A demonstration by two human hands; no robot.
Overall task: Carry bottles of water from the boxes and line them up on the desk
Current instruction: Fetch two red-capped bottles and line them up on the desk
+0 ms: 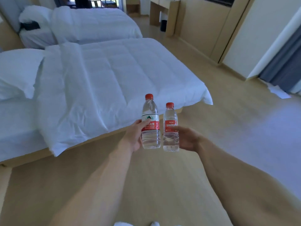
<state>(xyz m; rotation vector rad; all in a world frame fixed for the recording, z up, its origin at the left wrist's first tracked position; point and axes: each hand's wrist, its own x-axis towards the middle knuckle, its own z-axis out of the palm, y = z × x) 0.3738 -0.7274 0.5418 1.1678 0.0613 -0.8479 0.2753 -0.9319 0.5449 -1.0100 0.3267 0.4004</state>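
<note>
1. The left hand [134,136] grips the taller bottle [150,123] by its label, upright.
2. The right hand [187,138] clasps the shorter bottle [170,128] likewise, probably for setting down.
3. What seems the desk [162,10] stands far off, blurred, past the bed [104,75].
</note>
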